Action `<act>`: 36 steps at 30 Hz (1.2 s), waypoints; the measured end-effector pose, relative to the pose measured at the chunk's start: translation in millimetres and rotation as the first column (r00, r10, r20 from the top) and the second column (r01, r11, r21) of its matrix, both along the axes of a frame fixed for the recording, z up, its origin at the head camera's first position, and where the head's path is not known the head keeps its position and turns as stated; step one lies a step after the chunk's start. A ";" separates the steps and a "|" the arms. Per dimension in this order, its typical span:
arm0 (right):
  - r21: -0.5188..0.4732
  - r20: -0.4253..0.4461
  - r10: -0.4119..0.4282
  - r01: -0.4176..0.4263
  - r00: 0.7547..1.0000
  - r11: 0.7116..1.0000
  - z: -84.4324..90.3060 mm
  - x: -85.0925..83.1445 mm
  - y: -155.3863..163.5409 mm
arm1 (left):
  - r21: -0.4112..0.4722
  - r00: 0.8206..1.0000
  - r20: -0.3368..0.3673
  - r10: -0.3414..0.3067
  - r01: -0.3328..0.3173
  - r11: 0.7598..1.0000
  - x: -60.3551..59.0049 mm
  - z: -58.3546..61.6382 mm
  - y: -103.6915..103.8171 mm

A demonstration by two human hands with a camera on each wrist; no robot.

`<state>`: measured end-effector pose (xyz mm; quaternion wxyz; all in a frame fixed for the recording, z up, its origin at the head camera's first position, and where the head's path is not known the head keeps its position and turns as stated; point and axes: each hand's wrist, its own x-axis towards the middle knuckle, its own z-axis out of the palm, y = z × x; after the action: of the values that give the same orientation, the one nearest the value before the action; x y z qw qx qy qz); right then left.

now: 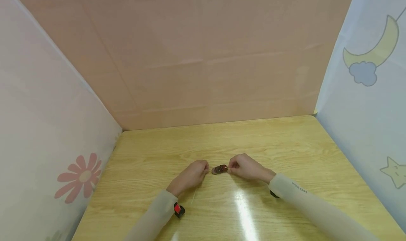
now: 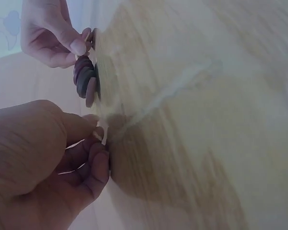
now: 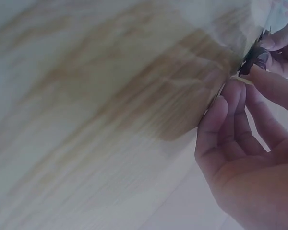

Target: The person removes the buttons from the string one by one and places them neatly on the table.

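Several flat, round, dark brown and reddish discs [image 1: 219, 169], like buttons or beads, sit bunched in a row on a thin pale cord [image 2: 104, 135] low over the table. On the left side of the row, my left hand [image 1: 194, 173] pinches the cord between thumb and fingers, a short gap from the discs. My right hand [image 1: 248, 167] pinches the cord close against the other end of the row. In the left wrist view, a disc or two also show beyond the right fingertips [image 2: 78, 47]. The right wrist view partly hides the discs [image 3: 256, 61] behind the thumb.
The light wood table [image 1: 285, 142] reaches back to a pinkish-brown sheet [image 1: 203, 57]. Pale patterned panels stand at the left [image 1: 47, 93] and right [image 1: 364, 110]. Dark straps, one with a red part [image 1: 178, 210], show at the sleeve cuffs.
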<state>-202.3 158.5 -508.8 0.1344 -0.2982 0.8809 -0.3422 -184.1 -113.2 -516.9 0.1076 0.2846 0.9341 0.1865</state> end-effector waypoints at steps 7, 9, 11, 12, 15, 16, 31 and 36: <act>-0.002 0.041 -0.023 0.023 0.999 1.000 2.8 -2.0 -0.1 | -0.035 0.995 -0.075 -0.064 0.061 0.998 -0.2 6.0 -1.5; -0.003 0.034 -0.020 0.020 0.999 1.000 4.7 -2.3 0.2 | -0.046 0.992 -0.102 -0.079 0.075 0.996 -0.3 8.9 -2.4; -0.004 0.023 -0.015 0.015 1.000 1.000 6.4 -2.5 0.4 | -0.037 0.991 -0.109 -0.080 0.076 0.996 -0.5 11.0 -3.8; -0.005 0.019 -0.013 0.013 1.000 1.000 6.8 -2.6 0.3 | -0.026 0.992 -0.102 -0.074 0.072 0.997 -0.9 11.7 -4.6; -0.006 0.008 -0.013 0.013 1.000 1.000 7.4 -3.3 0.5 | 0.029 0.998 -0.048 -0.036 0.038 0.999 -1.8 12.3 -7.7; -0.009 0.012 -0.014 0.014 1.000 1.000 7.4 -3.4 0.6 | 0.056 1.000 -0.022 -0.020 0.021 0.998 -2.0 12.3 -8.7; -0.074 0.056 -0.023 0.027 0.998 0.997 9.9 -2.6 -3.5 | 0.295 0.988 0.134 0.083 -0.119 0.948 -3.7 23.0 -9.6; -0.097 0.057 -0.037 0.042 0.998 0.994 13.4 -1.6 -7.0 | 0.369 0.987 0.139 0.083 -0.129 0.920 -3.2 28.5 -11.2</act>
<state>-203.9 151.4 -495.4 0.1369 -0.2775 0.8648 -0.3955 -187.4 -124.4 -488.3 0.0968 0.2370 0.8869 0.3847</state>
